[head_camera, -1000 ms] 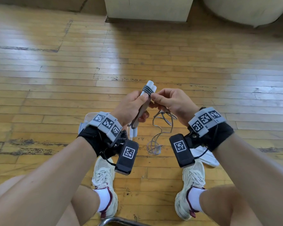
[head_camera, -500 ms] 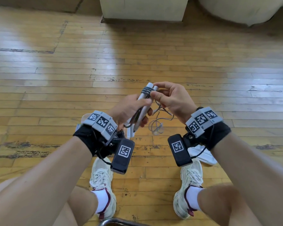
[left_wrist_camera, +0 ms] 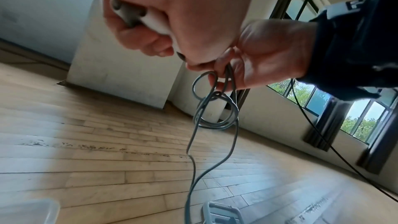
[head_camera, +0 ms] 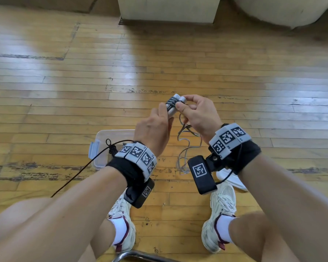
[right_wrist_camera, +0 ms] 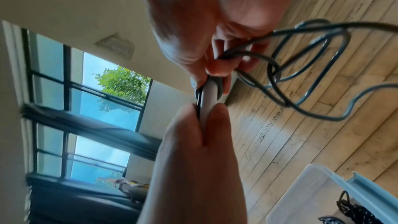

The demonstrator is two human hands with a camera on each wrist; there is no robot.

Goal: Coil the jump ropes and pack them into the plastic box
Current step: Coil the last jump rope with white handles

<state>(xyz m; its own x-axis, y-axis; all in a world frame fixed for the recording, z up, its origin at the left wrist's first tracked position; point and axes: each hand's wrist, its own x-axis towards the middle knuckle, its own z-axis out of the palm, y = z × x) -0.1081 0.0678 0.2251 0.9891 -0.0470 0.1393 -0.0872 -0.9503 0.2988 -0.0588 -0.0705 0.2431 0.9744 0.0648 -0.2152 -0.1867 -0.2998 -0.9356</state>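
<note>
My left hand (head_camera: pixel 160 118) grips the two white and grey handles (head_camera: pixel 173 106) of a jump rope, held side by side, with several turns of grey cord wound round their top. My right hand (head_camera: pixel 185 105) pinches the cord by the handle tops. The loose grey cord (head_camera: pixel 186 148) hangs in tangled loops between my wrists towards the floor. In the left wrist view the left hand (left_wrist_camera: pixel 148 28) holds the handles (left_wrist_camera: pixel 133 14) while the right hand (left_wrist_camera: pixel 256 57) holds strands of cord (left_wrist_camera: pixel 213 108). The clear plastic box (head_camera: pixel 100 148) stands on the floor under my left wrist.
A black coiled rope (right_wrist_camera: pixel 353 210) lies in the box (right_wrist_camera: pixel 318 192). The white lid (head_camera: pixel 233 181) rests on the floor by my right shoe. Worn wooden floor lies all around; a white pillar base (head_camera: pixel 169 10) stands far ahead. A chair's metal frame (head_camera: pixel 133 255) is between my feet.
Both hands have lifted with the handles. My right hand has moved from beside the handles to their top, and the hanging cord has risen with it.
</note>
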